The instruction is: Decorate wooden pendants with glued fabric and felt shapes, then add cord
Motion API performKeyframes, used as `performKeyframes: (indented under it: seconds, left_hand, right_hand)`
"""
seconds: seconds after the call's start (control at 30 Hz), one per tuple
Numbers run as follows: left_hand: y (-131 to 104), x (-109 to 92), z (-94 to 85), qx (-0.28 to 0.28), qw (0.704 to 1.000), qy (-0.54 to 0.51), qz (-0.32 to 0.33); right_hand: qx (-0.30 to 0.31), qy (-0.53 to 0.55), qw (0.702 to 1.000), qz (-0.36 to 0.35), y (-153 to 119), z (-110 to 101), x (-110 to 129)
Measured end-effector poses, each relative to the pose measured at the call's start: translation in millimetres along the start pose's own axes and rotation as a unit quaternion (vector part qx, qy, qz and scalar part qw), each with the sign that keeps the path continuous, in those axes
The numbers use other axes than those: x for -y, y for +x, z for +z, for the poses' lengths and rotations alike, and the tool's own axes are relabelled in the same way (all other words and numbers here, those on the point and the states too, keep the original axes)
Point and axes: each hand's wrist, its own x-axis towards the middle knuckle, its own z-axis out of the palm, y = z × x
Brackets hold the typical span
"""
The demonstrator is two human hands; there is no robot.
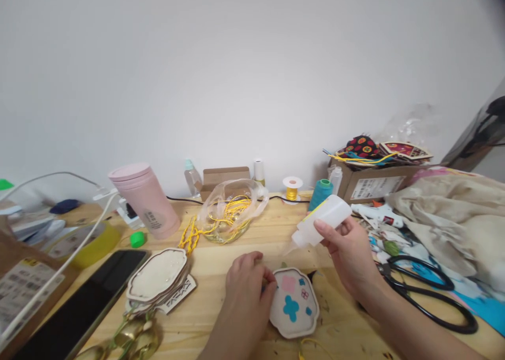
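Note:
My right hand grips a white squeeze glue bottle, tilted with its nozzle pointing down and left above the table. Below it lies a scalloped, cream fabric-covered plaque with a pale rim. Pink and blue flower-shaped pieces and small blue bits are on its face. My left hand rests at the plaque's left edge, fingers curled and thumb closed toward them; what they hold, if anything, is hidden. A yellow cord shows at the plaque's lower edge.
Black-handled scissors and fabric scraps lie at right, beside a cardboard box. Behind are a teal thread cone and a bag of yellow cord. At left are stacked plaques, a phone and a pink tumbler.

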Motion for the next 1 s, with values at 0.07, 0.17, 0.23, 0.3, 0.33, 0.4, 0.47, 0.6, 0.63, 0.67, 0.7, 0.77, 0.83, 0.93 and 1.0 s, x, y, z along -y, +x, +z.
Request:
performKeyframes:
  seconds: [0.07, 0.17, 0.23, 0.3, 0.33, 0.4, 0.47, 0.6, 0.63, 0.67, 0.7, 0.77, 0.83, 0.93, 1.0]
  left_hand:
    - [0, -1, 0.8, -0.002, 1.0, 0.008, 0.002]
    - [2, 0, 3.0, -0.01, 1.0, 0.015, 0.007]
    - [2, 1, 4.4, -0.013, 1.0, 0.017, 0.014]
    - [3, 2, 5.0, -0.016, 1.0, 0.016, 0.021]
    - [3, 2, 4.9, -0.018, 0.999, 0.016, 0.023]
    - [3, 1, 4.3, -0.022, 0.999, 0.018, 0.024]
    - [3, 1, 3.7, -0.026, 0.999, 0.017, 0.022]
    - [4, 2, 3.2, -0.038, 0.999, -0.015, 0.0]
    - [5, 3, 3.1, -0.038, 0.999, -0.028, -0.007]
    - [5, 4, 2.9, -0.036, 0.998, -0.042, -0.012]
    - [6, 5, 2.6, -0.034, 0.998, -0.057, -0.015]
    - [6, 8, 1.6, -0.032, 0.995, -0.088, -0.016]
    - [4, 12, 0.4, -0.034, 0.993, -0.108, -0.009]
    - [-5, 18, 0.1, -0.028, 0.995, -0.083, 0.042]
    - [-13, 23, 2.3, -0.035, 0.994, -0.04, 0.1]
  right_hand:
    - [0.003, -0.007, 1.0, 0.0, 0, 0, 0]
    - [0.007, -0.009, 1.0, 0.0, -1, 0, 1]
    - [0.007, -0.004, 1.0, 0.001, -1, 1, 1]
    - [0.01, 0.001, 1.0, 0.003, -2, 0, 1]
    - [0.012, 0.004, 1.0, 0.004, -2, 0, 1]
    - [0.015, 0.007, 1.0, 0.004, -2, 0, 0]
    - [0.016, 0.008, 1.0, 0.003, -2, 0, 1]
    - [0.014, 0.004, 1.0, 0.0, -3, 2, 1]
    - [0.014, 0.002, 1.0, 0.0, -3, 2, 2]
    - [0.014, 0.001, 1.0, -0.001, -3, 2, 2]
    - [0.015, 0.001, 1.0, 0.0, -3, 2, 2]
    - [0.018, 0.008, 1.0, 0.001, -3, 2, 1]
    - [0.019, 0.014, 1.0, 0.004, -3, 1, 1]
    - [0.02, 0.022, 1.0, 0.006, -3, 0, 0]
    - [0.021, 0.028, 0.999, 0.008, -3, 0, 0]
